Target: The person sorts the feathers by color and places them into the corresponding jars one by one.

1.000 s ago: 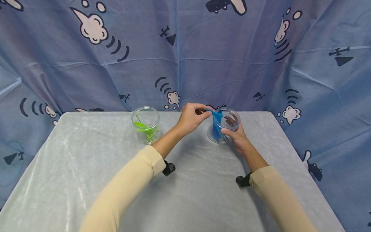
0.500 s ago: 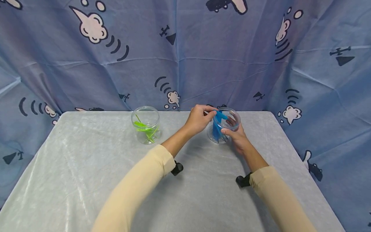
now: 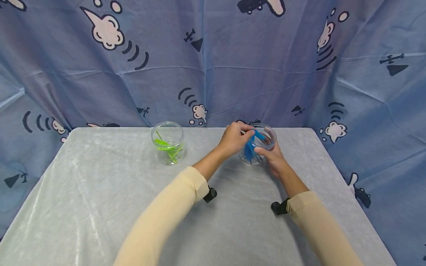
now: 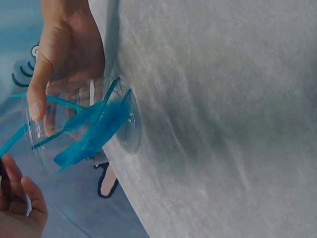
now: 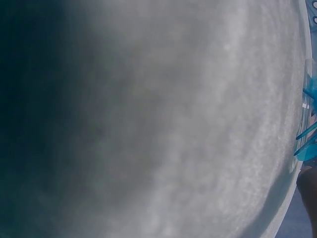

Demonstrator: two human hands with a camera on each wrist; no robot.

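Note:
My left hand pinches a blue feather at the mouth of a clear round jar. In the head view this feather slants over the jar's rim. Several blue feathers with thin quills lie inside the jar, which stands on the table. My right hand grips that jar from its right side, thumb near the front of the rim and fingers behind the wall. Only a sliver of the jar and some blue quills show at the right edge of the right wrist view.
A second clear jar, holding several bright green feather-like strips, stands to the left. Both jars are near the back edge of the table, which a pale grey cloth covers. A blue patterned curtain hangs behind.
My left hand has moved to the right, bringing the pinched blue feather over the right jar's mouth. My right hand and both jars have stayed in place.

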